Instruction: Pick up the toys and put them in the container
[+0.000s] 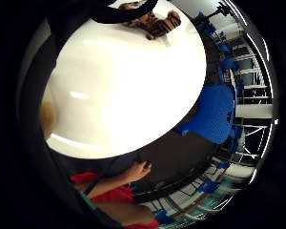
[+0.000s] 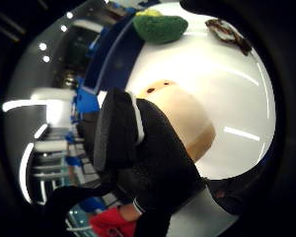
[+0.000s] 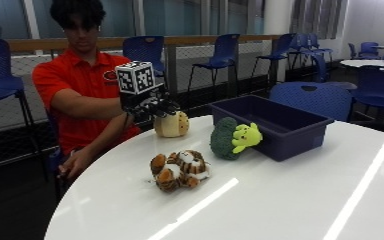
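A round white table [image 3: 278, 200] with a glossy top is reflecting ceiling lights in long streaks. Nearest the outside camera, a plush tiger [image 3: 179, 171] with orange, black and white striped fur is lying on the tabletop, well apart from the table edge. Just beyond it, a soft broccoli toy [image 3: 233, 138] with a dark green nubby head and a lime-green face part is standing upright, touching or nearly touching the near wall of the container [image 3: 272, 122]. The container is a rectangular dark blue plastic bin with straight walls and an open top, and it is sitting on the table.

Farther back, near the table's rim, a rounded tan plush toy [image 3: 172, 125], egg-shaped and smooth-napped, is resting on the tabletop. The gloved right hand [image 3: 153, 107] is hanging directly above this toy with its fingers curled downward toward it. In the thumb side palm view, the black fabric thumb [image 2: 119, 133] is lying across the tan toy's [image 2: 185, 118] side, with the toy's two small dark dots showing; whether the fingers are actually closing on the toy cannot be told.

The person in a red polo shirt [image 3: 79, 85] is sitting behind the table, the bare left hand [image 3: 69, 167] resting low beside the table edge. Blue moulded chairs [image 3: 312, 97] are standing beyond.
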